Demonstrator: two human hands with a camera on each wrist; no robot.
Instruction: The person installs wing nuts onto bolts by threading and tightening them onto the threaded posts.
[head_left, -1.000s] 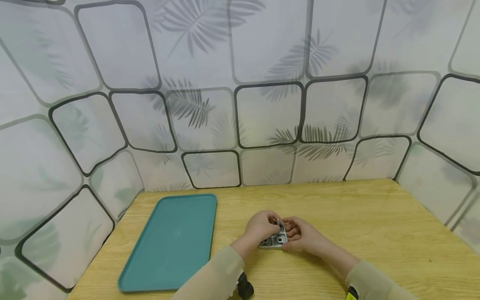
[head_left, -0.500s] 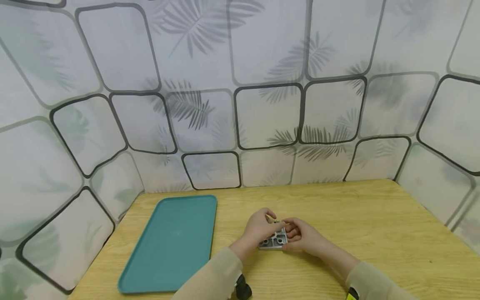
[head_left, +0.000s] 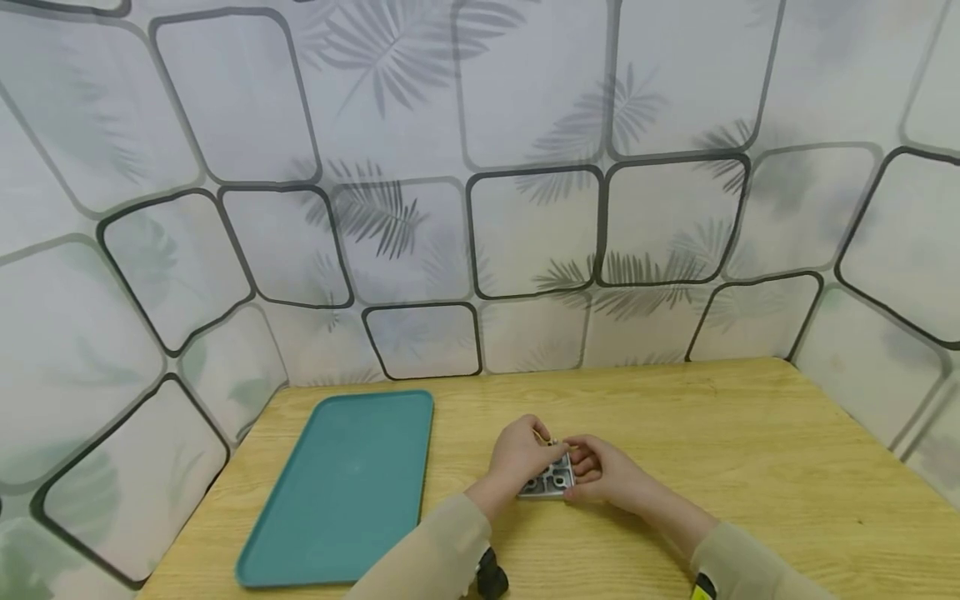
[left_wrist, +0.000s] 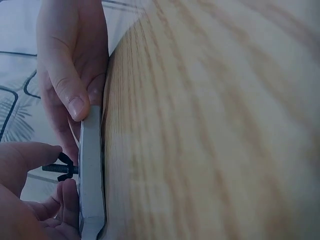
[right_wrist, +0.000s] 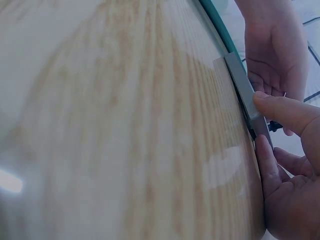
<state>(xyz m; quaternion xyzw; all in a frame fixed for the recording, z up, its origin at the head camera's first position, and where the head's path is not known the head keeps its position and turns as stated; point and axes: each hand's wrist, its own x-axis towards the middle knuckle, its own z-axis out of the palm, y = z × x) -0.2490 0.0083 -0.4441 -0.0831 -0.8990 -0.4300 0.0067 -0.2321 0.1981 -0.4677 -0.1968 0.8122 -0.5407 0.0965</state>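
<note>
A grey metal plate (head_left: 558,482) with recessed compartments and round bosses lies on the wooden table, between both hands. In the left wrist view a dark threaded bolt (left_wrist: 50,168) stands out from its face, carrying a black wing nut (left_wrist: 64,177). My left hand (head_left: 519,454) pinches the wing nut by its wings, one finger at each. My right hand (head_left: 613,475) grips the plate's right edge, thumb on the near side (right_wrist: 272,104) and fingers behind. The left hand partly hides the plate's far left part in the head view.
A teal tray (head_left: 352,483) lies on the table (head_left: 712,450) to the left of the hands. Behind and at both sides hangs a patterned curtain (head_left: 536,233). A black device (head_left: 491,575) sits at the left sleeve.
My left thumb and fingers have shifted about the wing nut, the thumb now reaching farther across toward the right hand. The right hand and the plate have stayed in place.
</note>
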